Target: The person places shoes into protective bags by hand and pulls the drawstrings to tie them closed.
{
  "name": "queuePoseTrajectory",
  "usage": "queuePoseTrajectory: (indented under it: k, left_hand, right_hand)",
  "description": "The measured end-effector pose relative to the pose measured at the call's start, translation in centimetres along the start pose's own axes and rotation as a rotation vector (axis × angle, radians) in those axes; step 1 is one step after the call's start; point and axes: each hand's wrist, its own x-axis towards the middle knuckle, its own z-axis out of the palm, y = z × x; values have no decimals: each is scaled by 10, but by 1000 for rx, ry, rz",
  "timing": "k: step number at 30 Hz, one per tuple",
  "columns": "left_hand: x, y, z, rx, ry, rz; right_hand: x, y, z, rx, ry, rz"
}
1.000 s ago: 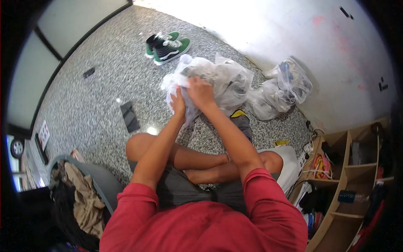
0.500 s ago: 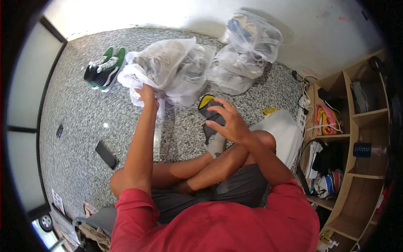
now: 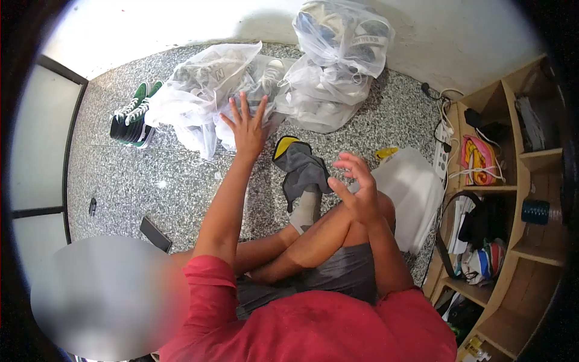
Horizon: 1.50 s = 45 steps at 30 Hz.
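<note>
With fingers spread, my left hand (image 3: 246, 130) is at the near edge of a translucent plastic bag (image 3: 202, 81) with shoes showing through; whether it touches the bag I cannot tell. My right hand (image 3: 360, 188) hovers empty over my bent knee, its fingers curved and apart. Between the hands, a grey cloth with a yellow corner (image 3: 301, 169) lies by my sock-covered foot. Another bag of shoes (image 3: 344, 36) rests on a knotted white bag (image 3: 325, 96) against the wall.
Green and black shoes (image 3: 136, 117) stand left of the bags. A dark phone (image 3: 155, 234) lies on the speckled floor. At the right are a wooden shelf (image 3: 534, 253), a power strip (image 3: 442, 158) and a white sheet (image 3: 407, 193). A blurred round patch covers the lower left.
My left hand has let go of the bunched plastic and moved right, its fingers now spread. My right hand has shifted slightly right and down. The view has turned a little.
</note>
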Motion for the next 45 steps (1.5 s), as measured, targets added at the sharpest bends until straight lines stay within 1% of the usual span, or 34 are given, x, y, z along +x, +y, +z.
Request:
queuePoseTrajectory:
  k: [2,4,6,8,10,11,12,14,15,16,17,19,21,22,23,24,26,27,28,29,30,31,32,33,34,36,37,38,39,40,41,42,43,45]
  left_hand:
    - [11,-4,3,-29,-8,-53]
    - [20,-10,7,-51,-28,-99]
    - [36,-15,14,-42,-20,-155]
    - [54,-31,26,-35,-9,-162]
    - [73,-52,38,74,13,-206]
    - [82,-66,43,82,4,-213]
    - [90,-81,48,80,-11,-213]
    - [103,-95,47,126,-92,-178]
    - [100,-99,47,54,-37,-128]
    - [95,-94,40,-15,27,-85]
    - [89,-81,21,-56,21,-8]
    - [61,-69,-16,-93,27,149]
    - [18,-58,-49,-57,-120,183]
    - [-7,-59,-59,-96,-227,174]
    - [-35,-55,-69,-129,-251,175]
    - [-60,-57,-78,-182,-351,161]
    - [-102,-42,-113,-216,-628,117]
    - [-121,-37,-123,-274,-652,128]
    - [-143,-34,-133,-376,-629,94]
    - [-159,-30,-144,-417,-663,101]
    - [-171,-22,-161,-434,-665,135]
    - [-180,-13,-183,-428,-632,112]
    - [-191,-13,-194,-455,-577,123]
    - [-203,-17,-194,-571,-469,126]
    - [-209,-18,-206,-547,-423,78]
    - [-222,-13,-220,-876,-514,-41]
    - [-230,-10,-223,-883,-492,-59]
    - [-234,-7,-222,-1064,-548,-122]
    - [-234,-2,-220,-1247,-603,-174]
    - [-233,7,-216,-1261,-589,-173]
    - [-232,18,-212,-1425,-627,-196]
    - [-231,32,-210,-1591,-665,-219]
    - [-226,50,-218,-1605,-652,-217]
    - [-217,88,-250,-1842,-832,-450]
  right_hand:
    - [0,-2,-4,-39,-56,-9]
    - [-2,-2,-4,-25,-100,26]
    - [-2,3,-3,-3,-102,30]
    - [0,1,-5,-11,-114,11]
    - [2,3,-5,-10,-111,3]
    - [0,4,-6,-12,-109,-2]
    - [0,4,-6,-27,-83,18]
    - [0,8,-11,32,-11,-28]
    - [-5,12,-19,6,30,17]
    - [-7,17,-27,160,167,-5]
    - [-7,23,-36,318,295,-47]
    - [-17,48,-68,58,573,-77]
    - [-35,94,-102,-420,638,156]
    - [-49,112,-109,-411,632,146]
    - [-59,130,-113,-587,450,349]
    - [-69,150,-117,-761,257,541]
    - [-85,204,-109,-679,159,547]
    - [-93,226,-101,-702,153,505]
    - [-97,238,-95,-723,140,452]
    - [-93,239,-93,-736,14,478]
    - [-101,295,-102,-718,58,445]
    - [-96,267,-110,-707,-49,339]
    - [-94,312,-133,-829,-117,123]
    - [-95,282,-139,-694,28,145]
    - [-100,286,-158,-446,135,196]
    - [-100,255,-192,-182,200,410]
    - [-98,227,-213,-190,157,538]
    - [-98,197,-225,-205,151,520]
    - [-101,166,-234,52,189,435]
    - [-107,134,-243,307,222,353]
    - [-115,93,-240,292,222,344]
    - [-120,43,-222,398,179,245]
    - [-122,5,-200,504,132,146]
    - [-127,-42,-154,529,-224,-16]
